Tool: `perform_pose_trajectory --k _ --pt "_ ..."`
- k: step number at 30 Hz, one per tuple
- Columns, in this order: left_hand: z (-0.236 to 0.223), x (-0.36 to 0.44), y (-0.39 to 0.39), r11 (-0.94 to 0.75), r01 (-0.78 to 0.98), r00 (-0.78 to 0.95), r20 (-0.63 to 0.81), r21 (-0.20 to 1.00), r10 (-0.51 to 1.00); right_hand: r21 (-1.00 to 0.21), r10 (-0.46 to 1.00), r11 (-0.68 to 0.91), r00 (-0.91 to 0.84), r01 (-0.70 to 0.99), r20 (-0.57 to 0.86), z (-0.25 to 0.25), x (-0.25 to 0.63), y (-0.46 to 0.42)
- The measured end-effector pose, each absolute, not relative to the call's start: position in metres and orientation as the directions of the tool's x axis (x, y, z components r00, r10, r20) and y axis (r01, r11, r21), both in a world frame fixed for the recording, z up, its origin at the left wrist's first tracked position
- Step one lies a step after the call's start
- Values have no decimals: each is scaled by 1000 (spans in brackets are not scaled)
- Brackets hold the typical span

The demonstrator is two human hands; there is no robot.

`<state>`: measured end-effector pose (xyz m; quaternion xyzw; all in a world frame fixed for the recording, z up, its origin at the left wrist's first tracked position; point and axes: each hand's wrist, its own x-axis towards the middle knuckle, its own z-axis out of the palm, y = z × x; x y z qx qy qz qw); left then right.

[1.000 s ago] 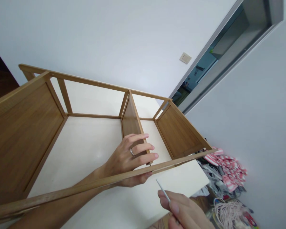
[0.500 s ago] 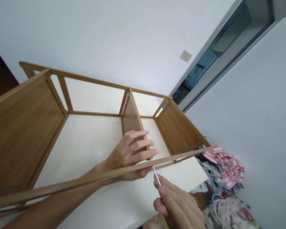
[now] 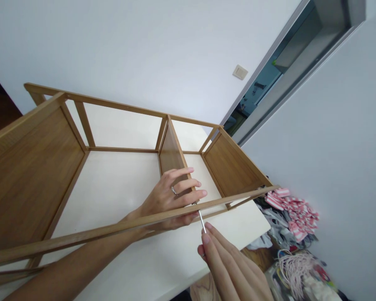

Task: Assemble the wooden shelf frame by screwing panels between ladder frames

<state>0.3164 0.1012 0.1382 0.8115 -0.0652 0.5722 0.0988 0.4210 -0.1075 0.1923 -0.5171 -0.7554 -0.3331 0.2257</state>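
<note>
A wooden shelf frame [image 3: 122, 108] lies on a white table, with panels set between its long rails. My left hand [image 3: 167, 196], a ring on one finger, reaches behind the near rail [image 3: 138, 222] and is closed around the end of the middle panel [image 3: 173, 144]. Its thumb side is partly hidden by that rail. Between the fingertips of my right hand [image 3: 230, 263] is a thin silver hex key [image 3: 202, 222]. The key's tip meets the near rail at the middle panel's end, beside my left fingers. Its other end is mostly covered by my right fingers.
The white table [image 3: 119, 271] stands against the wall. Right of it, pink-striped cloth [image 3: 301, 211] and a bundle of pale cord [image 3: 291, 269] lie in a pile. A brown end panel [image 3: 233, 165] stands at the right, and a doorway opens beyond.
The near rail sits slightly higher against my left hand. My right hand has turned a little on the hex key, and its fingers are closer to the rail. The view has shifted slightly.
</note>
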Motion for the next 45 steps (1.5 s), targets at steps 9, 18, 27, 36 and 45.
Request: perform_pose_trajectory --k 9,18,27,36,45 --pt "139 316 100 -976 -201 336 942 88 15 284 663 25 -229 958 713 197 399 -119" --pt "139 317 100 -978 -184 331 943 93 28 568 845 -61 -260 821 467 242 385 -113" --pt "138 318 98 -981 -169 337 941 99 37 596 864 -14 -291 803 412 242 384 -121" --pt "138 316 99 -979 -177 356 934 100 32 779 880 -16 -361 627 309 240 372 -113" --pt "135 318 100 -980 -173 342 939 103 39 696 877 -87 -277 713 393 255 371 -104"
